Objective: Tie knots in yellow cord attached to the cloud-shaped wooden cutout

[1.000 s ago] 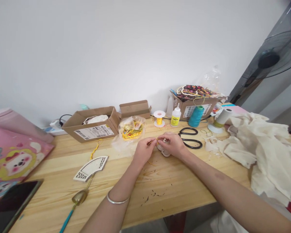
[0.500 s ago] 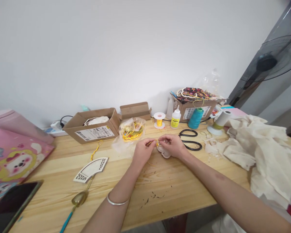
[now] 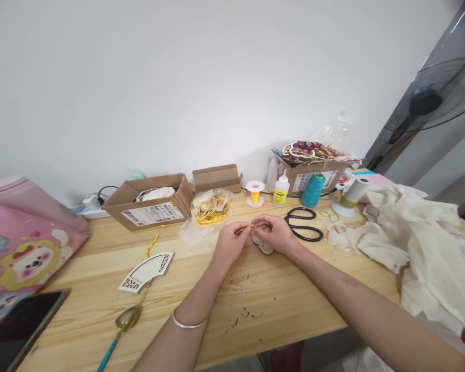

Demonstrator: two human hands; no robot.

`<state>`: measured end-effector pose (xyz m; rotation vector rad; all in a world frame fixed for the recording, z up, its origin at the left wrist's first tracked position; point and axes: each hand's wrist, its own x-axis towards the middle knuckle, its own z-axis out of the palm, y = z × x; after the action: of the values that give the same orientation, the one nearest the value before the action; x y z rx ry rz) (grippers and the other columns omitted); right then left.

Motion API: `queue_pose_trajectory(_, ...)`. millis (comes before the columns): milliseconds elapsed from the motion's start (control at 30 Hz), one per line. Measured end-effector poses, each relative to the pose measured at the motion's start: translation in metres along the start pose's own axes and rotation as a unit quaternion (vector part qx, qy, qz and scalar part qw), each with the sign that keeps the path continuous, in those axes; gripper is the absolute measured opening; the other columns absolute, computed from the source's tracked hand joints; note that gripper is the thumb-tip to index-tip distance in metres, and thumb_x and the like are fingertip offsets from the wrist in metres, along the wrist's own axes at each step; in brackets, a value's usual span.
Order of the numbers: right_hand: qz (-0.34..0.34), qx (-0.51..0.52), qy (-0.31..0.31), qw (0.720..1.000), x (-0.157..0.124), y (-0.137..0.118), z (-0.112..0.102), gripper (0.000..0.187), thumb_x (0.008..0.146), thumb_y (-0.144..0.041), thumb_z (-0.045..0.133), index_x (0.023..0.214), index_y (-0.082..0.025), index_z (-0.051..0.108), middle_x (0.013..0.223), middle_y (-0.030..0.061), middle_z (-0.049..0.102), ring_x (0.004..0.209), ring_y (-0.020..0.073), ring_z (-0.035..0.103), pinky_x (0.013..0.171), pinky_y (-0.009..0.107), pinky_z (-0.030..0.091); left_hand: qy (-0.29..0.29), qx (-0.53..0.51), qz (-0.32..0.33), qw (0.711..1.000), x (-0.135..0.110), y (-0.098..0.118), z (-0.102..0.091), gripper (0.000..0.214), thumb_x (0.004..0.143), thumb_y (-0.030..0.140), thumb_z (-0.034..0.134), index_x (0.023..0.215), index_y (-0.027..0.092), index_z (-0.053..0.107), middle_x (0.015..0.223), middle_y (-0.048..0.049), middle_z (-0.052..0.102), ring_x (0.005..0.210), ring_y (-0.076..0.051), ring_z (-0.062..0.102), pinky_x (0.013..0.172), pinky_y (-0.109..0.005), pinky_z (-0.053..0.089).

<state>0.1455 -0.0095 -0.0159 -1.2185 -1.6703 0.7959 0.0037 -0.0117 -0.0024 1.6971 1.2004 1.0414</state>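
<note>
Both hands meet over the middle of the table, fingertips pinched around a thin yellow cord [image 3: 252, 231]. My left hand [image 3: 232, 240] grips the cord from the left, thumb and forefinger together. My right hand [image 3: 274, 233] pinches it from the right, close to the left fingertips. Under the right fingers lies a pale, scallop-edged wooden piece [image 3: 264, 246], partly covered by that hand. Whether the right hand also touches this piece I cannot tell. Black-handled scissors [image 3: 308, 235] lie just right of the right hand.
Behind the hands stand a bag of yellow cords [image 3: 211, 209], a yellow thread spool [image 3: 254, 194], a glue bottle [image 3: 281, 190] and a teal thread cone [image 3: 313, 190]. Cardboard boxes [image 3: 155, 214] line the wall. A fan-shaped wooden piece [image 3: 147, 271] lies left; crumpled cloth [image 3: 426, 232] lies right.
The fingers have shifted very slightly around the yellow cord, with the right fingers curling a little closer over it. The camera view has moved a touch; the other things stay put.
</note>
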Motion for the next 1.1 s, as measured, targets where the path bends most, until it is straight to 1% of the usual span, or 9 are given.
queue_pose_trajectory(100,-0.016,-0.049,0.005,0.999,-0.0009,-0.0027,-0.0024,0.012,0.063,-0.018,0.052,0.073,-0.017,0.059,0.069,0.0018,0.063,0.064,0.0129,0.057,0.061,0.025,0.045,0.024,0.006,-0.008,1.0,-0.0003,0.001,-0.0012,0.019,0.066,0.026,0.051,0.074,0.013,0.063,0.072,-0.0055,0.065,0.067,-0.016,0.058,0.066,-0.027,0.045)
queue_pose_trajectory(200,-0.024,-0.083,0.007,0.996,-0.0019,-0.006,-0.0044,0.01,0.063,-0.018,0.052,0.069,-0.018,0.06,0.067,0.0012,0.063,0.062,0.0127,0.056,0.059,0.024,0.044,0.037,0.005,-0.02,0.999,-0.0002,0.0014,-0.0017,0.018,0.064,0.025,0.053,0.073,0.012,0.063,0.073,-0.0061,0.065,0.068,-0.016,0.058,0.067,-0.027,0.045)
queue_pose_trajectory(367,-0.034,-0.065,0.004,0.997,-0.002,-0.0054,-0.0039,0.01,0.064,-0.019,0.051,0.07,-0.017,0.059,0.065,0.0007,0.063,0.062,0.0118,0.057,0.059,0.023,0.044,0.038,-0.014,-0.034,0.999,0.0005,0.0009,-0.001,0.016,0.062,0.025,0.056,0.071,0.013,0.063,0.073,-0.0058,0.065,0.069,-0.016,0.058,0.067,-0.027,0.044)
queue_pose_trajectory(567,-0.027,-0.043,0.004,0.999,-0.0026,-0.0054,-0.0028,0.01,0.064,-0.021,0.052,0.07,-0.016,0.058,0.065,0.0018,0.062,0.062,0.0121,0.057,0.058,0.023,0.045,0.049,-0.046,-0.045,0.997,0.0004,-0.0012,0.0017,0.015,0.059,0.026,0.059,0.064,0.012,0.059,0.064,-0.0034,0.062,0.061,-0.013,0.056,0.059,-0.024,0.043)
queue_pose_trajectory(733,-0.019,-0.033,-0.004,0.999,-0.0028,-0.0049,-0.0028,0.011,0.064,-0.02,0.052,0.072,-0.017,0.058,0.065,0.0013,0.062,0.061,0.0117,0.057,0.058,0.023,0.045,0.02,-0.072,-0.027,0.997,0.0001,-0.0022,0.0017,0.011,0.059,0.022,0.058,0.066,0.013,0.055,0.065,-0.0021,0.059,0.062,-0.012,0.054,0.056,-0.02,0.04)
queue_pose_trajectory(900,-0.002,-0.022,0.001,1.0,-0.0014,0.0002,-0.0015,0.011,0.064,-0.018,0.05,0.071,-0.015,0.057,0.062,0.001,0.06,0.057,0.0106,0.055,0.055,0.021,0.044,-0.01,-0.106,-0.021,0.994,-0.0008,0.0013,0.0015,0.018,0.061,0.02,0.057,0.077,0.015,0.049,0.066,-0.0012,0.059,0.063,-0.01,0.054,0.055,-0.018,0.039)
queue_pose_trajectory(1000,-0.018,-0.048,0.006,0.999,-0.0013,0.0004,-0.0026,0.011,0.064,-0.017,0.049,0.071,-0.016,0.058,0.061,0.0002,0.059,0.056,0.0102,0.053,0.054,0.021,0.042,-0.012,-0.104,-0.031,0.994,-0.0017,0.0043,0.0012,0.022,0.061,0.02,0.057,0.081,0.015,0.048,0.066,-0.0015,0.059,0.061,-0.01,0.053,0.055,-0.018,0.039)
queue_pose_trajectory(1100,-0.055,-0.104,0.01,0.993,-0.002,-0.0041,-0.0066,0.011,0.064,-0.017,0.05,0.07,-0.018,0.059,0.063,-0.0001,0.059,0.059,0.0112,0.053,0.056,0.022,0.041,0.003,-0.101,-0.039,0.994,-0.0013,0.0053,0.001,0.023,0.061,0.021,0.057,0.08,0.014,0.048,0.067,-0.0022,0.059,0.062,-0.01,0.053,0.056,-0.019,0.038)
